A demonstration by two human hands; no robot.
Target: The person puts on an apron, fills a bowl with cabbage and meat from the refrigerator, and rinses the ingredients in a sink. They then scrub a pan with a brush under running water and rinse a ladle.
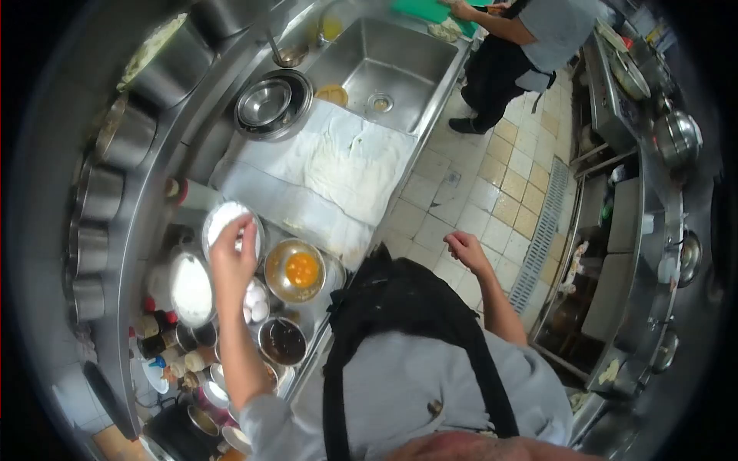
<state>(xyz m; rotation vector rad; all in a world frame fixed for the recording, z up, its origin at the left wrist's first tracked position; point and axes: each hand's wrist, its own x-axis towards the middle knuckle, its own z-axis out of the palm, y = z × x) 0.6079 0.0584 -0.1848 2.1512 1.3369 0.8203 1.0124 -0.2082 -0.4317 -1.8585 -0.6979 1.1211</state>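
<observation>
My left hand [233,250] is over a bowl of white powder [228,218], its fingertips pinched together. What they hold, if anything, is too small to make out. Just right of that hand stands a metal bowl [317,286] with several egg yolks [301,269] in it. Whole white eggs [255,301] sit below, close to my left wrist. Another container of white powder [191,289] is to the left of my hand. Out over the floor on the right, my right hand [466,251] is loosely curled with nothing visible in it.
White cloths [338,165] cover the counter beside a metal sink [430,58]. Stacked metal bowls [264,103] stand at the back. A bowl of dark sauce [282,340] and several bottles are nearer me. Another person [511,61] stands beyond, at a green board [419,8].
</observation>
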